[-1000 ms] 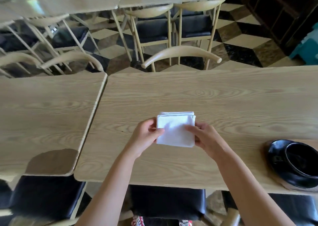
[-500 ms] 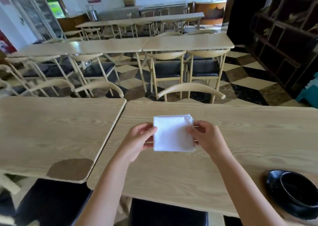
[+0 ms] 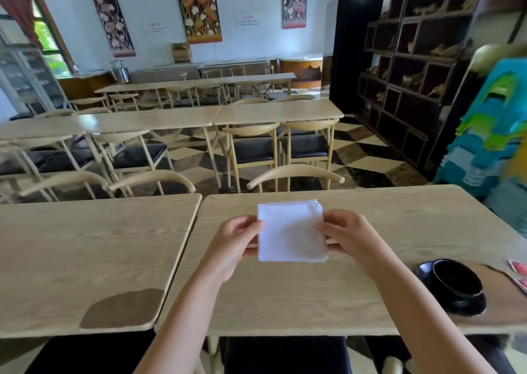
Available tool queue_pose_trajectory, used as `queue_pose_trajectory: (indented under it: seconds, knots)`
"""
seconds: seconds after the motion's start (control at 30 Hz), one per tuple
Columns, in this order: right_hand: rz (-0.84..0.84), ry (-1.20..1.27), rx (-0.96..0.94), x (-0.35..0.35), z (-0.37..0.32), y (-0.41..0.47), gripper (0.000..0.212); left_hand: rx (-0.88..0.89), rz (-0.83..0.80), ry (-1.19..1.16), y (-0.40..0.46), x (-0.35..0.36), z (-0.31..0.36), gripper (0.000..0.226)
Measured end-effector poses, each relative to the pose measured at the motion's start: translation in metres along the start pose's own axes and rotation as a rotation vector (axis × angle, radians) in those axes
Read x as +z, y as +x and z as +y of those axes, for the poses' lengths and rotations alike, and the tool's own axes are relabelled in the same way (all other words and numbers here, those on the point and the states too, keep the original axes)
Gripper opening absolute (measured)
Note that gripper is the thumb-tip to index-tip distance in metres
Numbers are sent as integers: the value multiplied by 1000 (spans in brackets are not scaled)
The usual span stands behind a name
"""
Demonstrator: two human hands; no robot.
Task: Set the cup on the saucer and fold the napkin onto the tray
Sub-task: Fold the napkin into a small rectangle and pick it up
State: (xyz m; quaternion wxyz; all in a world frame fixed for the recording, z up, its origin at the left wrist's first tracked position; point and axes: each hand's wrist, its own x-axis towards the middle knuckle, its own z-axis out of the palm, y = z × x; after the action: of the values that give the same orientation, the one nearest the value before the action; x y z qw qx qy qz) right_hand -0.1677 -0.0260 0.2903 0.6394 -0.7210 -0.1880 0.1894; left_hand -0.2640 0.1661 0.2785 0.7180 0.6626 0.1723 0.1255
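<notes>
From the head camera, the napkin [image 3: 291, 231] was up off the table [image 3: 285, 296], a neat white square, already folded by the look of its layered far edge; the left hand [image 3: 236, 244] pinched its left edge, fingers curled and closed on the cloth; the right hand [image 3: 349, 238] gripped the right edge the same way, thumb on top. Over at the lower right sat the black cup [image 3: 456, 281], already on its black saucer [image 3: 453, 296], which seemed to rest on a wooden tray [image 3: 504, 296]; hard to tell tray from tabletop there. So, to my eye, the carry was the job in hand; best to keep both pinches even so the layers did not fan apart; swing it right, low and flat; land it on bare tray beside the saucer, well clear of the cup; press the fold down before letting go.
</notes>
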Motion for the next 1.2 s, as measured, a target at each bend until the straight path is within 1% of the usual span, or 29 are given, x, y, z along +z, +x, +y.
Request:
queue_pose_trajectory:
  seconds: [0.07, 0.17, 0.27, 0.4, 0.47, 0.6, 0.7, 0.83, 0.97, 1.1, 1.2]
  knots:
    - [14, 30, 7, 10, -4, -22, 20, -3, -62, -38, -17, -11, 3, 13]
    - [84, 74, 17, 13, -5, -54, 14, 0, -175, -64, -41, -14, 6, 17]
    - [171, 90, 41, 3, -3, -86, 9, 0, -187, -29, -59, 2, 5, 14]
    - [229, 96, 53, -23, 5, -124, 9, 26, -184, 33, -81, 37, -4, 17]
    - [257, 89, 55, -40, 11, -137, 10, 32, -188, 36, -90, 58, -10, 15]
    - [311, 78, 54, -93, 25, -161, 13, 35, -209, 59, -98, 115, -20, 17]
    - [350, 83, 55, -149, 35, -178, 10, 37, -227, 51, -99, 175, -30, 14]
    - [393, 23, 63, -232, 53, -192, 13, 48, -134, -10, -101, 270, -52, 8]
    - [427, -22, 87, -304, 72, -195, 24, 34, -75, -53, -102, 348, -76, 9]
    - [412, -57, 124, -352, 81, -188, 29, 30, -38, -51, -94, 396, -86, 12]
    - [410, -101, 132, -377, 84, -174, 21, 17, -56, -63, -78, 420, -91, 13]
